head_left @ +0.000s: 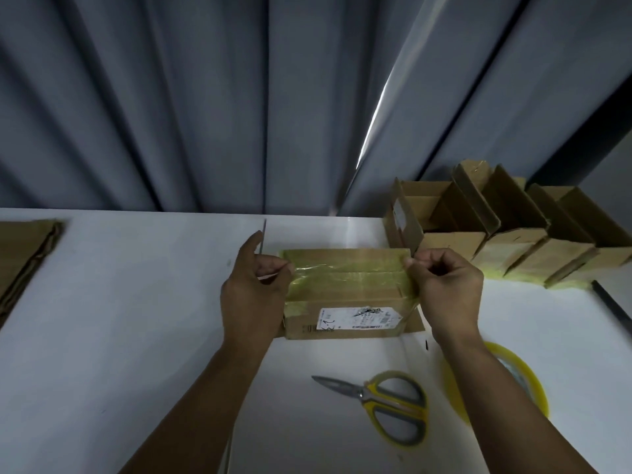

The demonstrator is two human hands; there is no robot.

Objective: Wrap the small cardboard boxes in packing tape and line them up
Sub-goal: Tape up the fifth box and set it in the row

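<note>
Head view, and a grey pleated curtain [205,97] fills the whole back of the scene. Below it runs the white table [119,336]. Far right, against the curtain, sits a row of open cardboard boxes [513,248], side by side with flaps up and yellowish tape along their lower edges. At the left edge lies a stack of flattened cardboard [27,254]. Centre stage is the small cardboard box [345,319], flat on the table, printed label facing the camera. A tape strip [345,275] is stretched across its top, glossy and yellow-tinted. The left hand [251,295] pinches the strip's end just off the box's left side, fingers curled. The right hand [448,289] pinches the tape at the top right corner, fingers tucked in tight. Nearer the camera, the tape roll [533,381] lies flat, partly under the right forearm. Beside it, to its left, are the yellow-handled scissors [393,405], blades closed and pointing left.
</note>
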